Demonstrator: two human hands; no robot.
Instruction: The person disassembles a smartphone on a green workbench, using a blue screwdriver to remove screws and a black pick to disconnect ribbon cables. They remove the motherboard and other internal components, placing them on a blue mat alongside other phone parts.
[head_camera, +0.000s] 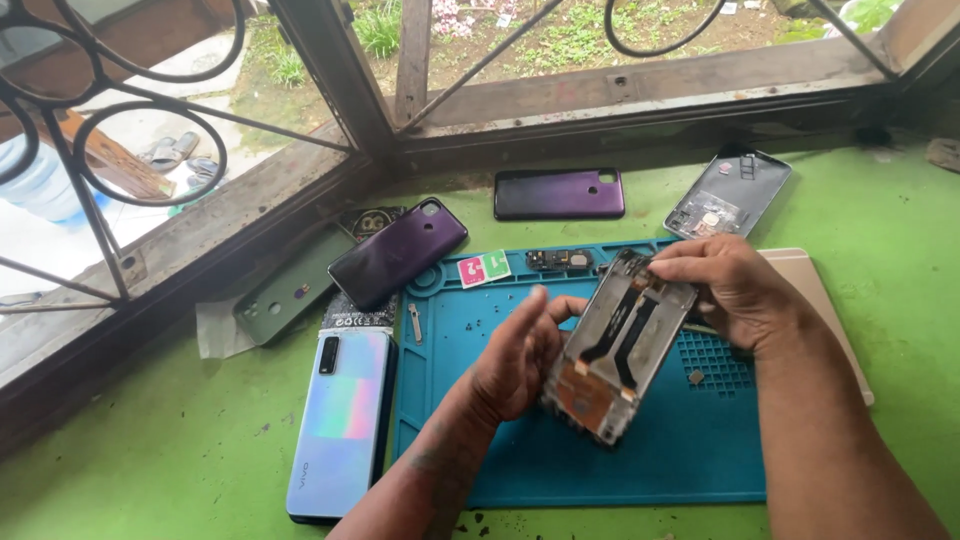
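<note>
Both hands hold an opened phone frame (618, 345) above the blue repair mat (600, 460). The frame is silvery with black flex strips down its middle and an orange patch at its near end. My left hand (515, 360) cups its left edge and near end, fingers spread. My right hand (735, 285) pinches the frame's far upper corner between thumb and fingers. A small dark circuit part (562, 260) lies on the mat's far edge, beside a red and green sticker tab (484, 268).
On the green table lie a purple phone back (398, 252), a second purple back (559, 193), a clear-grey back cover (727, 195), a green cover (290, 290) and an iridescent phone (343, 420). A window with iron grille (150, 150) runs along the far side.
</note>
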